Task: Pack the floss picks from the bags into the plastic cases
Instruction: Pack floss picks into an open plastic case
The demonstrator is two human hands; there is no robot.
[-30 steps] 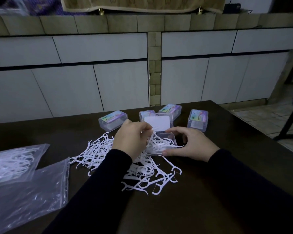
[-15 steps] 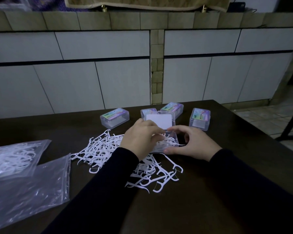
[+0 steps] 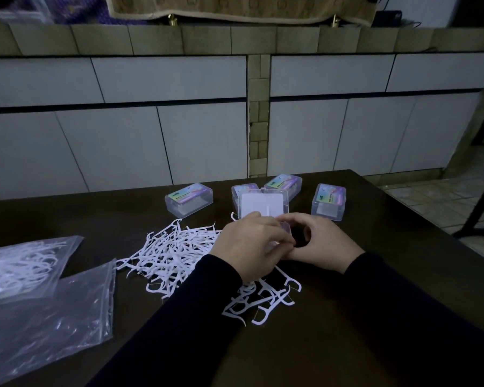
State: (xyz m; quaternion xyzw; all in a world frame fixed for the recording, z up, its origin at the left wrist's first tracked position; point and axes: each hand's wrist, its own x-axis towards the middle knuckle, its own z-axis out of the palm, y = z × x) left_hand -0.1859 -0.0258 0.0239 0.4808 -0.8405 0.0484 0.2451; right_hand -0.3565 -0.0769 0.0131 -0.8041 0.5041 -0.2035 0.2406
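At the far left of the dark table [image 3: 347,344] lie two clear plastic bags: the farther bag [image 3: 25,263] holds white floss picks, while the nearer bag [image 3: 48,325] lies flat and crumpled, its contents hard to make out. Just right of them a loose heap of floss picks [image 3: 173,255] sprawls across the wood, pointing every which way with no common direction, and trails under the person's left sleeve to a smaller scatter [image 3: 263,300] nearer the table's front.

Beyond the heap stands a closed case [image 3: 189,199] with a colourful label, its long side running left to right. The left hand [image 3: 249,244] is curled over an open case [image 3: 287,229], fingers bent down into it and hiding what they hold. The case's lid [image 3: 263,205] stands up behind the knuckles. The right hand [image 3: 322,244] cups the same case from the right, fingers loosely curved around its side.

Behind the lid sit two more closed cases [image 3: 284,184], and another [image 3: 329,201] stands well right. White cabinet doors [image 3: 165,141] under a tiled counter fill the room's back.
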